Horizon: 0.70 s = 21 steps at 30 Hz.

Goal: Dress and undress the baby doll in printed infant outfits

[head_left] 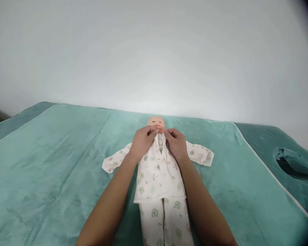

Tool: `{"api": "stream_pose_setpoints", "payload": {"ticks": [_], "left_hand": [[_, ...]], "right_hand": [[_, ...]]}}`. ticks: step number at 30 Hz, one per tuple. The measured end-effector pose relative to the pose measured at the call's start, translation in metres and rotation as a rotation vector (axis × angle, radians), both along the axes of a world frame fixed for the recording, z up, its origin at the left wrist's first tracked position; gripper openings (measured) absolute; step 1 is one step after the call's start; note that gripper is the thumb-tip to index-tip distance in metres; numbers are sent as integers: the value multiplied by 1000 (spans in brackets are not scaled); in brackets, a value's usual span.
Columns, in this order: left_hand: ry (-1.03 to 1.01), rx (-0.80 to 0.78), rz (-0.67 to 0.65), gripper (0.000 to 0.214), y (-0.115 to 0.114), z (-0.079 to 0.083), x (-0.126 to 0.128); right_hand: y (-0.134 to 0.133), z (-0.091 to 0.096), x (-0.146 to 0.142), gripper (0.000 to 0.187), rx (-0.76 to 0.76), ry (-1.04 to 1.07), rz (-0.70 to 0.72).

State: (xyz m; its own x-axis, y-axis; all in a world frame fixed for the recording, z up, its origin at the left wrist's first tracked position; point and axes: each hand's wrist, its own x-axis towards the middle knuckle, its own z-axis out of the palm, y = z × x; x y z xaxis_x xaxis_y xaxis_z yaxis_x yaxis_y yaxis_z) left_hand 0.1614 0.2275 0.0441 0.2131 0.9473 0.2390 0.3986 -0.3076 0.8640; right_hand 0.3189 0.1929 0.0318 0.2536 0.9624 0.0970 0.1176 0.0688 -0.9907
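Observation:
A baby doll [157, 122] lies on its back with its head toward the wall. It wears a white long-sleeved top [157, 174] printed with small green and brown animals, and matching trousers [154, 222]. My left hand [143, 140] pinches one side of the top's collar just under the doll's chin. On the other side of the neck, my right hand [177, 141] grips the opposite collar edge between thumb and fingers. Both sleeves stretch out sideways on the bed. My forearms run along either side of the doll's body.
A green sheet with a pale border [67, 164] covers the bed. Darker green fabric shows at both sides, with a dark oval opening [294, 167] at the right. A plain white wall [154, 58] rises behind the bed.

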Motion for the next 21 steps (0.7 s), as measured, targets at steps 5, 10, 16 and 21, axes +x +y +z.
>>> {"api": "stream_pose_setpoints", "payload": {"ticks": [5,10,16,21], "left_hand": [[-98,-126,-45,31,2,-6,7],[-134,-186,-108,26,0,-3,7],[-156,-182,-176,20,1,-3,1],[-179,-185,-118,20,2,-5,3]], "right_hand": [[9,-8,5,25,-29,38,136],[6,0,13,31,-111,-111,160],[-1,7,17,29,-90,-321,189],[5,1,18,30,-127,66,165]]}}
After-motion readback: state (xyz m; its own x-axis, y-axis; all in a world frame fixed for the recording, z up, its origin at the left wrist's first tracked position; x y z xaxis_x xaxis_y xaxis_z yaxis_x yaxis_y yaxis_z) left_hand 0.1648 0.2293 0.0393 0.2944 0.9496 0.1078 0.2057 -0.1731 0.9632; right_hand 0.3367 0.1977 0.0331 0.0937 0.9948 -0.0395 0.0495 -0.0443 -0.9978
